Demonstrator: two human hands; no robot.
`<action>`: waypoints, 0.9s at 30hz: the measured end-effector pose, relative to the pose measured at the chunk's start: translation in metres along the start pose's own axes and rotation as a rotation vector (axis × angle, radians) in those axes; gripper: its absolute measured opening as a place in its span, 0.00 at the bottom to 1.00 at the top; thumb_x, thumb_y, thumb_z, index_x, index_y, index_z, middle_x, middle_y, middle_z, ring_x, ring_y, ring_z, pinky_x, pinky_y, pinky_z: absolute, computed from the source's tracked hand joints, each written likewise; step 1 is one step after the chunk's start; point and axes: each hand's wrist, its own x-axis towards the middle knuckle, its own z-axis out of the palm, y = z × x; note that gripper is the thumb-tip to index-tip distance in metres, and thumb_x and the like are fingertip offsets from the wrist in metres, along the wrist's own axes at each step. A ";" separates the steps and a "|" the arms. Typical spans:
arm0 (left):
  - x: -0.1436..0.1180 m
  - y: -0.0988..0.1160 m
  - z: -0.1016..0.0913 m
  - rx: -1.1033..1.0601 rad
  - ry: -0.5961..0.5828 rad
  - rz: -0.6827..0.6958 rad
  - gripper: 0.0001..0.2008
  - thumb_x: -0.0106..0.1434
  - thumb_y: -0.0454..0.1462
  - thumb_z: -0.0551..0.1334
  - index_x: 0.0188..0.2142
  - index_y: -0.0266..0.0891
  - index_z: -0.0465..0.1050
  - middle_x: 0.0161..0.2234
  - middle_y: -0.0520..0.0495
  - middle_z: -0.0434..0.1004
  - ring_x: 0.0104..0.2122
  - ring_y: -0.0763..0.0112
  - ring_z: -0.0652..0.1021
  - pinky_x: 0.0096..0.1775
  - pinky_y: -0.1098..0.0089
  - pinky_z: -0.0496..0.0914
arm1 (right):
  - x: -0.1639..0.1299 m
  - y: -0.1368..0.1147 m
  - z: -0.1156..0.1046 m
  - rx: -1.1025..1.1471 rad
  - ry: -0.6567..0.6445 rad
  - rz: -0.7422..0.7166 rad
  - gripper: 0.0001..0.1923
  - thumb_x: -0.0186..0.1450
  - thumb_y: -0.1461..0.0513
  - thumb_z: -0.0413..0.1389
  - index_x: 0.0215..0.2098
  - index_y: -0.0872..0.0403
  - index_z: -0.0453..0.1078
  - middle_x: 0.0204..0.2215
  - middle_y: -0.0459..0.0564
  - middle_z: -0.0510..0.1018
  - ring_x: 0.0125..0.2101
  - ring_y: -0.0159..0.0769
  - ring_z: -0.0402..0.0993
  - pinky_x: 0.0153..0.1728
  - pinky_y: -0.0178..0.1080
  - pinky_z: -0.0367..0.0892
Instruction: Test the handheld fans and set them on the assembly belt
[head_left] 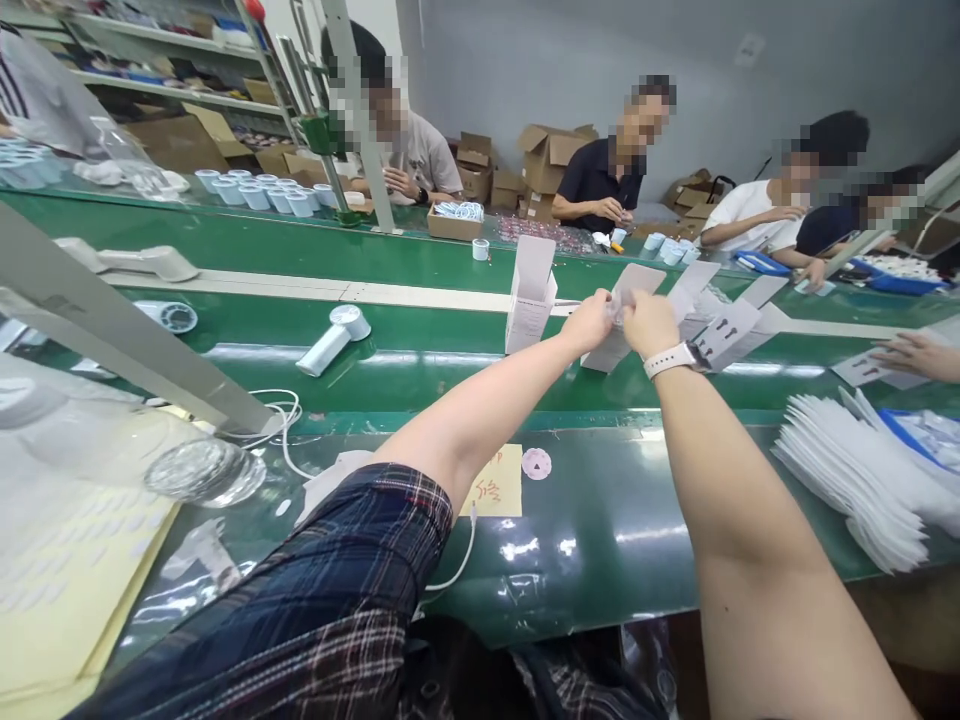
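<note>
Plaid sleeve (322, 590) lowest and closest, covering the upper left arm, with the bare right forearm beside it, both stretched forward over a glossy green table (600, 540). Left hand (589, 322) and right hand (649, 322) meeting above the green conveyor belt (420, 340), fingers curled narrow and pinched together on a small clear plastic piece (619, 303) held between them; exact shape of the piece too small to tell. White watch (671, 360) strapped on the right wrist. Upright open white box (531, 295) just left of the hands on the belt, flat white cardboard blanks (720, 325) just to their right. White handheld fan (331, 338) lying on the belt further left. On the near table, yellow note (499, 482) with red writing, small round pink sticker (536, 463), white cable (289, 430), and a fanned stack of white sheets (855, 480) at the right edge. Another person's hand (919, 355) resting on a sheet at far right. Across the belt, four seated people (607, 170) working with their hands, brown cartons (551, 150) piled behind them against a grey wall, metal shelves (172, 60) at upper left.
</note>
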 end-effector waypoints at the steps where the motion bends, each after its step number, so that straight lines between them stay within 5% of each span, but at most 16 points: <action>1: -0.002 0.004 -0.001 0.014 0.019 0.001 0.20 0.70 0.30 0.63 0.59 0.38 0.66 0.63 0.29 0.74 0.62 0.53 0.77 0.64 0.55 0.70 | -0.002 0.001 -0.009 0.010 0.028 0.003 0.24 0.70 0.67 0.49 0.60 0.63 0.74 0.47 0.69 0.83 0.53 0.58 0.75 0.58 0.57 0.69; 6: -0.046 0.020 -0.007 0.057 -0.013 0.125 0.26 0.65 0.26 0.62 0.63 0.33 0.65 0.68 0.28 0.65 0.71 0.54 0.66 0.74 0.56 0.58 | -0.065 0.029 -0.087 0.007 0.104 0.008 0.28 0.71 0.63 0.53 0.68 0.59 0.68 0.57 0.64 0.81 0.61 0.56 0.73 0.67 0.60 0.63; 11: -0.150 0.020 0.021 0.204 -0.385 0.548 0.22 0.67 0.35 0.66 0.60 0.37 0.70 0.72 0.30 0.58 0.74 0.44 0.61 0.75 0.42 0.57 | -0.239 0.094 -0.206 -0.234 -0.035 0.050 0.31 0.70 0.50 0.58 0.65 0.58 0.73 0.65 0.67 0.73 0.69 0.58 0.66 0.72 0.60 0.57; 15: -0.232 0.018 0.056 0.219 -0.731 0.875 0.17 0.70 0.40 0.64 0.57 0.39 0.73 0.74 0.30 0.56 0.75 0.36 0.60 0.71 0.36 0.62 | -0.415 0.106 -0.295 -0.328 -0.271 0.549 0.32 0.64 0.40 0.58 0.57 0.50 0.77 0.57 0.65 0.81 0.58 0.63 0.77 0.63 0.65 0.69; 18: -0.271 0.015 0.079 0.222 -0.816 1.051 0.16 0.71 0.39 0.62 0.55 0.37 0.75 0.73 0.28 0.60 0.74 0.35 0.62 0.71 0.36 0.65 | -0.540 0.095 -0.328 -0.102 -0.438 1.016 0.28 0.59 0.38 0.60 0.50 0.43 0.80 0.49 0.57 0.85 0.47 0.57 0.84 0.52 0.58 0.79; 23: -0.278 -0.004 0.103 0.286 -0.725 1.051 0.17 0.72 0.41 0.58 0.55 0.37 0.75 0.69 0.30 0.66 0.71 0.39 0.67 0.70 0.37 0.65 | -0.695 0.094 -0.353 0.185 -0.532 1.708 0.10 0.65 0.52 0.63 0.39 0.48 0.80 0.39 0.58 0.87 0.38 0.47 0.86 0.41 0.44 0.82; 27: -0.270 -0.016 0.103 0.307 -0.697 1.028 0.23 0.74 0.42 0.51 0.60 0.31 0.70 0.67 0.25 0.67 0.68 0.41 0.70 0.68 0.40 0.67 | -0.768 0.105 -0.370 0.005 -0.551 1.909 0.10 0.77 0.58 0.56 0.40 0.52 0.77 0.40 0.57 0.85 0.36 0.38 0.84 0.41 0.41 0.82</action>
